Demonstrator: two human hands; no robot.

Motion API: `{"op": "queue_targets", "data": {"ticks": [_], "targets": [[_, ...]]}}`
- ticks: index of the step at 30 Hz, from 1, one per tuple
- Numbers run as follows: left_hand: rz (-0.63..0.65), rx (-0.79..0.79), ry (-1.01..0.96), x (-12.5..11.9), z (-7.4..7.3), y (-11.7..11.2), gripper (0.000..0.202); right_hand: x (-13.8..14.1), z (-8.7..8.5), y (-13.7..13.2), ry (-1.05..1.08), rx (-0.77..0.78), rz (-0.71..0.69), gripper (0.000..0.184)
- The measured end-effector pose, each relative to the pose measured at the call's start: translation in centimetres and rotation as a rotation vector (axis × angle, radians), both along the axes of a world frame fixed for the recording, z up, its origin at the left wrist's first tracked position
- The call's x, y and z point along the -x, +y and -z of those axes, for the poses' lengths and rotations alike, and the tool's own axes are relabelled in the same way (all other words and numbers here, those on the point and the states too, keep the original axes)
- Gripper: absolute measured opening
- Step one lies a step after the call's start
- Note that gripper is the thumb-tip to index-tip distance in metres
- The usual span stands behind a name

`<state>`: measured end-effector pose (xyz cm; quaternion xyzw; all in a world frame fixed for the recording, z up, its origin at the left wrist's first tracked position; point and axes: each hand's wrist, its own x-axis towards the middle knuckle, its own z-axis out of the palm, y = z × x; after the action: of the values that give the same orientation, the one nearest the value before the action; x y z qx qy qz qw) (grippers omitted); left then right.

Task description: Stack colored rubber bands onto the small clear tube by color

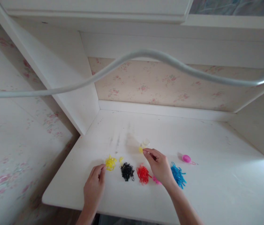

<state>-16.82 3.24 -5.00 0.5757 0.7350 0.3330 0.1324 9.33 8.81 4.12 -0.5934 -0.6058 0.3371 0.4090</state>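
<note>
Small heaps of tiny rubber bands lie in a row on the white desk (204, 175): yellow (110, 162), black (127, 171), red (143, 174), pink (156, 180) mostly hidden under my right wrist, and blue (178, 176). My right hand (159, 165) pinches a yellow band (141, 149) at its fingertips, just in front of a small clear container (145, 143). My left hand (94, 186) rests on the desk with fingers curled, its fingertips touching the near edge of the yellow heap.
A pink plastic tool (187, 159) lies behind the blue heap. White shelf walls stand left (71, 93) and right (258, 125) of the desk. A grey cable (160, 57) hangs across the view. Floral wallpaper covers the back wall.
</note>
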Motion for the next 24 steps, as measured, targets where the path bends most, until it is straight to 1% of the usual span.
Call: {"op": "queue_targets", "data": {"ticks": [7, 10, 16, 24], "targets": [[-0.018, -0.014, -0.019, -0.1, -0.2, 0.1, 0.033, -1.3, -0.2, 1.4, -0.029, -0.088, 0.15, 0.04], [-0.024, -0.027, -0.006, -0.2, -0.3, 0.1, 0.034, -1.5, -0.2, 1.8, -0.049, -0.113, 0.193, 0.042], [-0.038, -0.018, -0.004, -0.3, -0.6, 0.0, 0.035, -1.6, -0.4, 2.0, -0.084, -0.156, 0.191, 0.04], [-0.074, 0.041, -0.007, -0.2, -0.2, 0.1, 0.037, -1.5, -0.8, 2.0, -0.105, -0.172, 0.173, 0.039]]}}
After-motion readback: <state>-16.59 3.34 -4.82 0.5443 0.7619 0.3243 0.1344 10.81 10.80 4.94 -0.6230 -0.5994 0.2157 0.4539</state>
